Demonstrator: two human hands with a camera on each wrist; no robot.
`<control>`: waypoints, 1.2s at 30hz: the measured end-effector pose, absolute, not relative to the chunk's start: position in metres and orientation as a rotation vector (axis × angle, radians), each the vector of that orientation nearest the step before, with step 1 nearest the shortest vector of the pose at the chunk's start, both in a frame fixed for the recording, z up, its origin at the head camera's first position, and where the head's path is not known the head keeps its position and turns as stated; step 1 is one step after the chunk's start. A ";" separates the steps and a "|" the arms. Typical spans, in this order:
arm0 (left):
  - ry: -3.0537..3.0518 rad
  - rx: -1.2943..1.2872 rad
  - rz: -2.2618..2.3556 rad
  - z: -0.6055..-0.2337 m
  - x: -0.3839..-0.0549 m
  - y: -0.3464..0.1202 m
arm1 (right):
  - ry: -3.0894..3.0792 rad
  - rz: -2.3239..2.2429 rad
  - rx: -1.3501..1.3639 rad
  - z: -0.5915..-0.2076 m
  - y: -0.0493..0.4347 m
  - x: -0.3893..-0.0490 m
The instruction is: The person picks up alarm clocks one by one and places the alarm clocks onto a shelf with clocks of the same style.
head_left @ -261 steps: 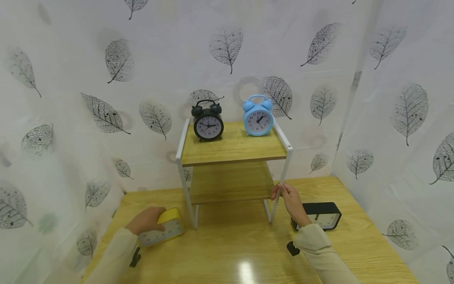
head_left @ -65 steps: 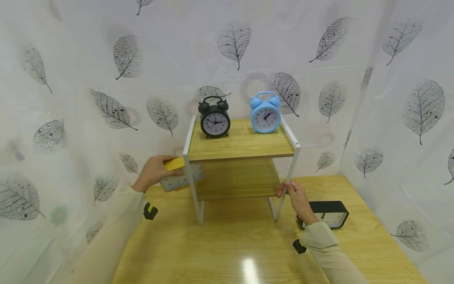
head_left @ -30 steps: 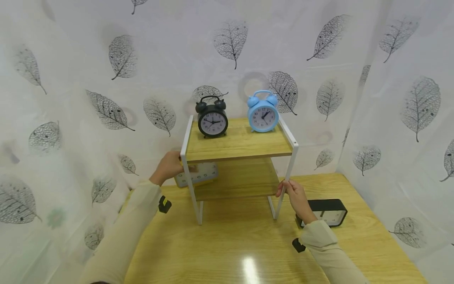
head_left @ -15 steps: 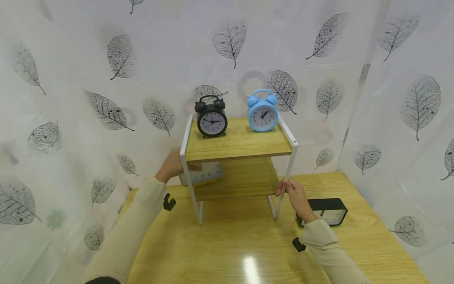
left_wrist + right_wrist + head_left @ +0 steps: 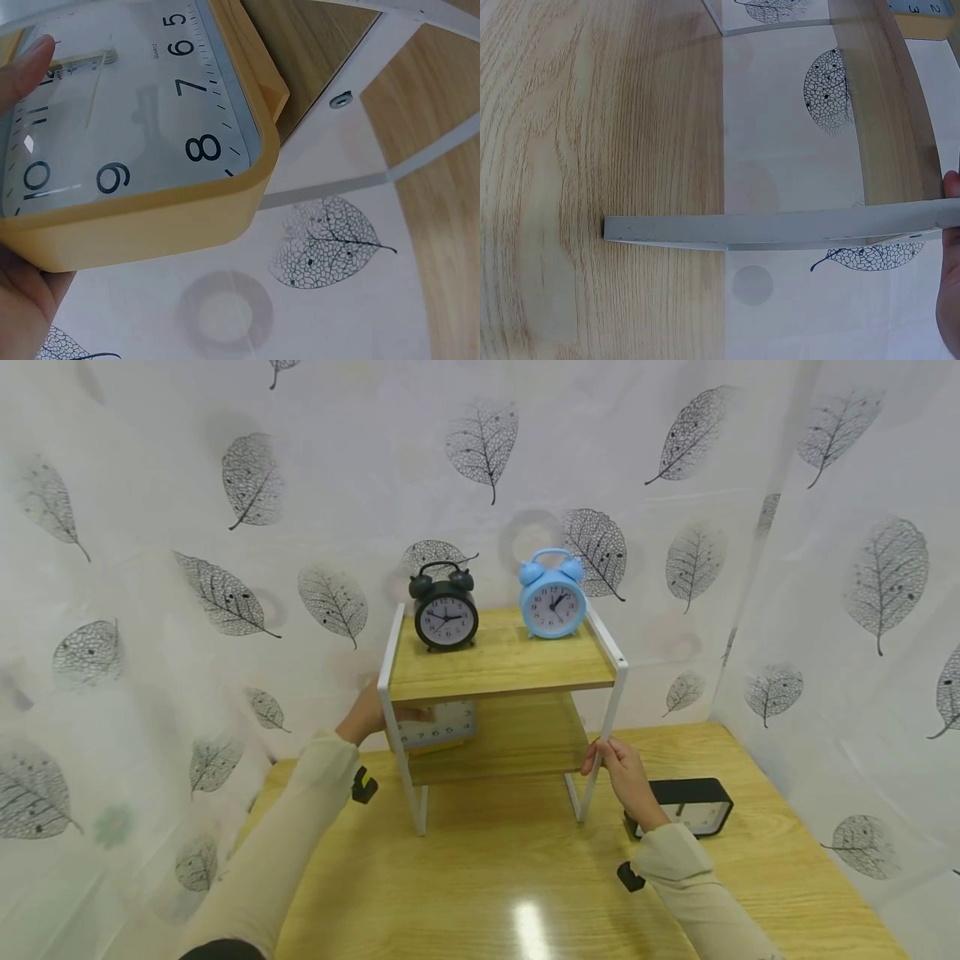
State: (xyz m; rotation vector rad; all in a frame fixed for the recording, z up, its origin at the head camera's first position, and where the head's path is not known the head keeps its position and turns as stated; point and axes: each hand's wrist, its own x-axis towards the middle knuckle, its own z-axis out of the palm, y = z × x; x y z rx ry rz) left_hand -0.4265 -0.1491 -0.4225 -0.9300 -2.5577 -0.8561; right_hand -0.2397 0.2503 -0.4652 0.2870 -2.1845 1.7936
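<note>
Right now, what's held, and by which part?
Left hand: yellow clock, by its top. Right hand: shelf, by its right front leg.

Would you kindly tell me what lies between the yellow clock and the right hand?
The head view shows only a bare stretch of lower shelf between the yellow clock and right hand.

soft light leaves white glare on the table (image 5: 465,872). the wrist views look dimmer, reflections marking the yellow clock (image 5: 146,135).
</note>
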 end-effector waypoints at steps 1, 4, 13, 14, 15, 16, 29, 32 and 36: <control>-2.532 -0.948 -0.850 -0.456 -0.462 -0.159 | -2.184 1.792 0.292 -0.465 0.250 -0.240; -2.454 -0.984 -0.809 -0.529 -0.539 -0.182 | -2.191 1.779 0.292 -0.466 0.251 -0.239; -2.507 -0.939 -0.742 -0.539 -0.550 -0.178 | -2.190 1.777 0.258 -0.471 0.254 -0.241; -2.464 -0.935 -0.737 -0.556 -0.566 -0.182 | -2.191 1.777 0.256 -0.471 0.254 -0.240; -2.440 -0.951 -0.763 -0.570 -0.580 -0.187 | -2.188 1.777 0.256 -0.471 0.253 -0.240; -2.400 -0.968 -0.782 -0.580 -0.589 -0.190 | -2.187 1.778 0.256 -0.472 0.254 -0.240; -2.835 -0.990 -1.249 -0.335 -0.347 -0.097 | -2.196 1.778 0.251 -0.474 0.254 -0.240; -2.851 -0.999 -1.282 -0.327 -0.339 -0.093 | -2.200 1.775 0.254 -0.475 0.254 -0.241; -2.843 -0.989 -1.407 -0.329 -0.343 -0.093 | -2.199 1.770 0.261 -0.475 0.254 -0.241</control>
